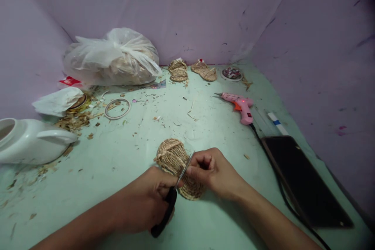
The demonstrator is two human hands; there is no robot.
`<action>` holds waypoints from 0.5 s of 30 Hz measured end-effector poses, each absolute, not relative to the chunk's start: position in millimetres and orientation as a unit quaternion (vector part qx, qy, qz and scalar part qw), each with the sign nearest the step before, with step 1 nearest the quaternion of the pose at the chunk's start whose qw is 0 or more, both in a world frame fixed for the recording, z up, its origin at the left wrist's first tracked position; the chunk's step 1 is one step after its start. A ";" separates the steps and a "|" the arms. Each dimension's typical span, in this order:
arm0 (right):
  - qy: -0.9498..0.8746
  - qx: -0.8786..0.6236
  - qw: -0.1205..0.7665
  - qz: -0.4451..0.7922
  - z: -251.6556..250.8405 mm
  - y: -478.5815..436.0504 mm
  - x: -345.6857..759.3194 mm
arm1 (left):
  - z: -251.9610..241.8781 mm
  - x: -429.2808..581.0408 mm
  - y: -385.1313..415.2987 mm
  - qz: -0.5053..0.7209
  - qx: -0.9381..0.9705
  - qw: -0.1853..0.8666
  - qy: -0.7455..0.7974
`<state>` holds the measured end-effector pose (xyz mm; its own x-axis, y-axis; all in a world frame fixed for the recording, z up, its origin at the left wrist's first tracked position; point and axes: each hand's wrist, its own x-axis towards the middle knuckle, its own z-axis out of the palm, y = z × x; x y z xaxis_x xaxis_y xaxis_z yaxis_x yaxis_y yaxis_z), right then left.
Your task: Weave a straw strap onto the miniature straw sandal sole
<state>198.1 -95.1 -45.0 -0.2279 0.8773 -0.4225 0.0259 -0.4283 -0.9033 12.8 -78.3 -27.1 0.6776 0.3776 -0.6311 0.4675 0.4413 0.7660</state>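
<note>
A small woven straw slipper (171,152) lies near the front middle of the green tabletop. My left hand (150,199) is closed round the black handles of a pair of scissors (168,211), whose metal blades reach up across the slipper's right edge. Beside the blade tips, my right hand (212,170) has thumb and fingers pinched together at the slipper's right side; what they grip is too small to make out. The slipper's near end sticks out between both hands.
On the right are a pink glue gun (241,105) with a black cord and a black tablet-like slab (304,181). A white jug (32,142), tape ring (117,109) and plastic bag (114,58) stand left. Straw slippers (204,71) and a bead dish (232,73) sit behind.
</note>
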 end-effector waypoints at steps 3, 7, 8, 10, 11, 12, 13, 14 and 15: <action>-0.431 -0.539 0.316 0.651 -45.7 -93.7 198.4 | -30.7 12.3 -79.6 -0.031 0.514 0.751 0.413; -0.435 -0.545 0.307 0.647 -47.6 -92.0 199.2 | -34.2 12.6 -80.7 -0.035 0.497 0.763 0.411; -0.435 -0.545 0.306 0.648 -48.0 -91.6 199.4 | -34.6 12.8 -80.7 -0.036 0.496 0.765 0.409; -0.435 -0.546 0.305 0.648 -48.1 -91.0 199.6 | -34.7 13.0 -80.4 -0.031 0.494 0.767 0.408; -0.434 -0.548 0.306 0.646 -47.8 -91.0 199.6 | -34.1 12.9 -80.0 -0.029 0.492 0.769 0.407; -0.435 -0.548 0.309 0.644 -47.2 -91.2 199.4 | -33.0 12.8 -79.4 -0.027 0.493 0.769 0.407; -0.437 -0.545 0.311 0.644 -46.5 -91.8 199.1 | -31.2 12.7 -78.5 -0.023 0.496 0.767 0.406; -0.440 -0.540 0.313 0.645 -45.7 -92.9 198.5 | -28.8 12.5 -77.5 -0.019 0.501 0.765 0.404; -0.444 -0.535 0.314 0.647 -44.9 -94.2 197.9 | -26.0 12.5 -76.3 -0.017 0.507 0.763 0.400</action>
<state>197.9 -94.2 -44.9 -0.2302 0.8809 -0.4135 0.0689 -0.4091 -0.9099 12.5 -76.3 -26.0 0.6796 0.3806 -0.6272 0.4311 0.4845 0.7612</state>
